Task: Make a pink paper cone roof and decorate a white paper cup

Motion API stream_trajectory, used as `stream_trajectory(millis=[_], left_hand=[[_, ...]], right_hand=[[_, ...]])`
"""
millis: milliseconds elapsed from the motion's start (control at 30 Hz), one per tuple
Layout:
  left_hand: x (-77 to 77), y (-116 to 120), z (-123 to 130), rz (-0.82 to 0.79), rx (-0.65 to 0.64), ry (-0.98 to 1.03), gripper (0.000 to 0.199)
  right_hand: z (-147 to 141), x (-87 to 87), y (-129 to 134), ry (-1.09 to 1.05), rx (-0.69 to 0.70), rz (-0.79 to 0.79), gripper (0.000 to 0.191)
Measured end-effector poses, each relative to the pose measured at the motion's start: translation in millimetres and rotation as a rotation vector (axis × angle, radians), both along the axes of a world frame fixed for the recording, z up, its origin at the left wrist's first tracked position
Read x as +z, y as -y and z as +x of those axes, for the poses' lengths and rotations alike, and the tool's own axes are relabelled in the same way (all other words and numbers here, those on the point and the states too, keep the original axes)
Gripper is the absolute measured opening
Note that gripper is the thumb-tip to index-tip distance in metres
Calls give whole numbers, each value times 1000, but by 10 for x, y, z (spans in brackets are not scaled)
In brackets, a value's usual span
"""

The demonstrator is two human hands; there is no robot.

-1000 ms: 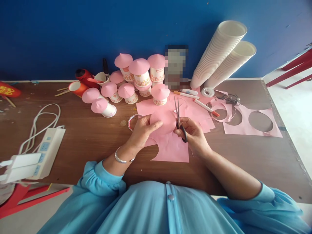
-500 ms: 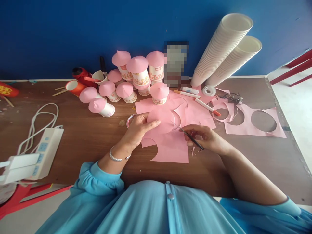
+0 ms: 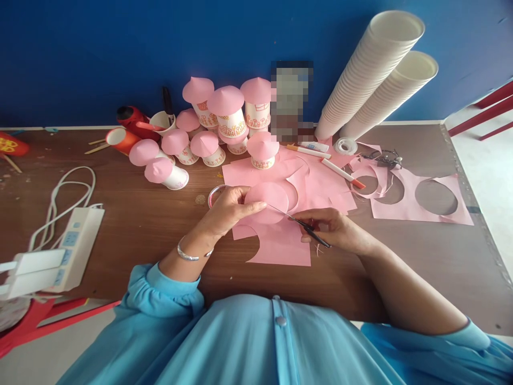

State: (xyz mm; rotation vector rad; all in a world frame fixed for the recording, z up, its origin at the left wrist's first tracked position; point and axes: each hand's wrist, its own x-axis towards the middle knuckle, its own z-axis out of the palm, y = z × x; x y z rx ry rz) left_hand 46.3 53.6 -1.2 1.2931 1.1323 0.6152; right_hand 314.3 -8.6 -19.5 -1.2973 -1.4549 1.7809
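My left hand pinches a round pink paper disc at its left edge, thumb on top. In my right hand is a pair of scissors with dark handles. Their thin blades lie across the lower right part of the disc and point at its middle, near my left thumb. Whether the blades are cutting through or only lying over the paper is hard to tell. Beneath both hands lie pink paper sheets with curved cut-outs. A round-rimmed thing is partly hidden behind my left hand.
Several decorated paper cups with pink cone roofs stand at the back. Two tall stacks of white cups lean against the blue wall. A tape roll, markers and cut paper scraps lie right. A power strip sits left.
The scissors have moved left, so their blades now reach well across the disc. My right hand has shifted slightly left with them. My left hand keeps its pinch on the disc.
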Motion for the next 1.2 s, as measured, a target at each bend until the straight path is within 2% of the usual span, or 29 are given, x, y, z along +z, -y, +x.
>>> stream_trajectory(millis=[267,633,867,1200], left_hand=[[5,-6,3,-5,-8,8,31],[-46,-17,-25,15,-38,-2,29],[-11,-3,-6,9,-7,4,30],[-1,9,9,0,32,-11,29]], right_hand=[[19,-46,16,-54,-1,-10,48],[38,-33,25,32,-14,21,46],[39,-2,30,80,-12,58,43],[-1,-53,45,117,-47,120,44]])
